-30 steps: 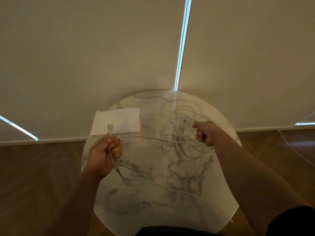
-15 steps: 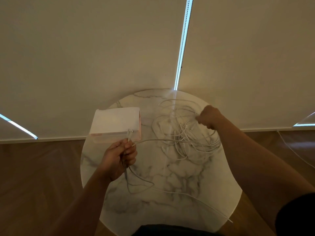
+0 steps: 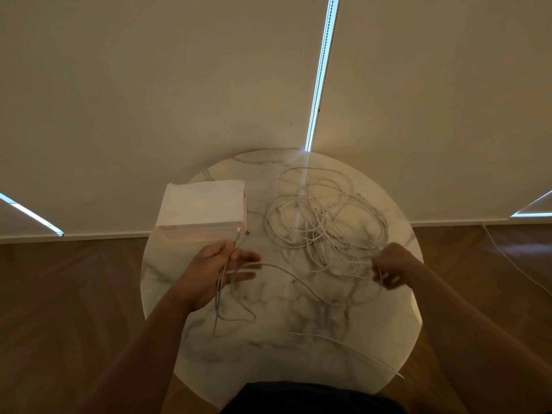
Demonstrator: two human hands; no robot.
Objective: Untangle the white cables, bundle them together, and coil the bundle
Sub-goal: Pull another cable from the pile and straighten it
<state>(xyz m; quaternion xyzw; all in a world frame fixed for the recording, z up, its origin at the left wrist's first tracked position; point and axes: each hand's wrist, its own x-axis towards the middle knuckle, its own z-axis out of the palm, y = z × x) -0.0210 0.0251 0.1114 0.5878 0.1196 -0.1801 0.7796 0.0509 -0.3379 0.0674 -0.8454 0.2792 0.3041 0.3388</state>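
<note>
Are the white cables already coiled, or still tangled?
Still tangled. The white cables lie in loose crossing loops on the marble table; only a few ends are gathered in the left hand.

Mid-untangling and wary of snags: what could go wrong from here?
Right hand pinches a strand from the tangle; its loops cross densely, so pulling could tighten a knot.
Left hand holds the cable ends beside the white box; a tug might slip them free.
A loose cable reaches the table's near edge and could slide off.
</note>
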